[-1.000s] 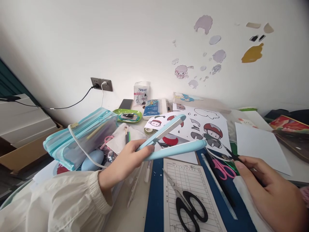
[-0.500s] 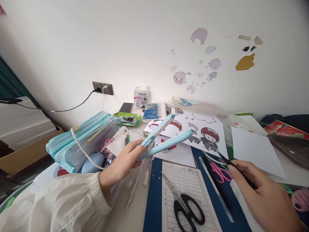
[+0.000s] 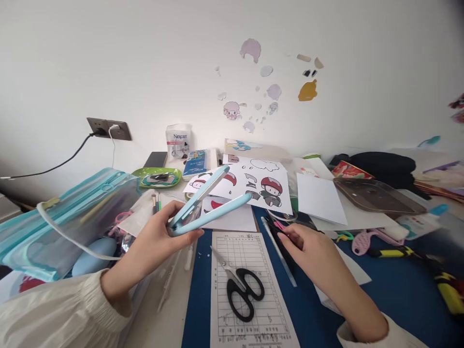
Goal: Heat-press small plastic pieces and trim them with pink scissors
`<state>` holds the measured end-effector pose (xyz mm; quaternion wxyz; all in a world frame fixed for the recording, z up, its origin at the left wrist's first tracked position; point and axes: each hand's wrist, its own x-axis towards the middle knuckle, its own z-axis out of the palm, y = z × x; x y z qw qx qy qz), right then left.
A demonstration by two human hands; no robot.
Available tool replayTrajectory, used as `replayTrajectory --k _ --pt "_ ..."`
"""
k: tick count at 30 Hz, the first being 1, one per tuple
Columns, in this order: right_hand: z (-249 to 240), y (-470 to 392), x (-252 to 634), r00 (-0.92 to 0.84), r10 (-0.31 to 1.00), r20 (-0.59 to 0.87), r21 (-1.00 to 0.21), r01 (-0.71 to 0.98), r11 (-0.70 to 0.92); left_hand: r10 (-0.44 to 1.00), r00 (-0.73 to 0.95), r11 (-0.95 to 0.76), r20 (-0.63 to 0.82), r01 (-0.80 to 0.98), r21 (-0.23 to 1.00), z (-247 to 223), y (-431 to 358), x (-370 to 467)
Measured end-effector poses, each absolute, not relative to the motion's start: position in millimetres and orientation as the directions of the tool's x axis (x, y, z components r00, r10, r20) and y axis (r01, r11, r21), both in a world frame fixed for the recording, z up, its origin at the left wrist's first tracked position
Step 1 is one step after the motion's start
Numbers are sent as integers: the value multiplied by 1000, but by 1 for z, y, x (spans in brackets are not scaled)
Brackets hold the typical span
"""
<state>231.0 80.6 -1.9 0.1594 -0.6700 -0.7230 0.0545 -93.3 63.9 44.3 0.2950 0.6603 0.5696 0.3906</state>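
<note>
Flat iron [image 3: 221, 211] is clasped hinge-end by the left hand [image 3: 157, 237], likely keeping its spread plates clear; the right hand [image 3: 313, 241] is half-curled, contents unclear.

Pale blue flat iron [image 3: 217, 212] in your left hand [image 3: 155, 237] — plates apart.
Your right hand [image 3: 304, 241] is at a slim black item [image 3: 289, 246] near the clear tube [image 3: 279, 251] — grip unclear. Black-handled scissors [image 3: 235, 278] lie on the gridded sheet [image 3: 271, 299].
</note>
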Motion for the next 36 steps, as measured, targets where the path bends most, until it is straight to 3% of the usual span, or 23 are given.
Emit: replayTrajectory --k 7,14,17,20,26,30,36 --pt "10 72 194 51 999 15 -41 998 -50 954 66 -269 292 618 739 43 56 -88" --pt "1 71 189 15 999 43 13 1000 -15 920 45 -302 389 714 631 43 62 -92" --pt "-9 75 201 -73 989 131 -36 996 79 910 49 -307 413 748 589 45 64 -95" --pt "-12 76 210 -255 930 266 -95 953 288 906 32 -295 423 763 575 50 62 -99" --pt "7 64 172 -707 573 414 -92 594 799 901 -84 -226 426 747 625 61 52 -102" --pt "8 68 129 -813 440 381 32 487 873 897 -126 -202 423 736 646 61 52 -103" --pt "-12 80 113 -865 424 267 234 485 843 905 -150 -171 398 729 663 52 58 -107"
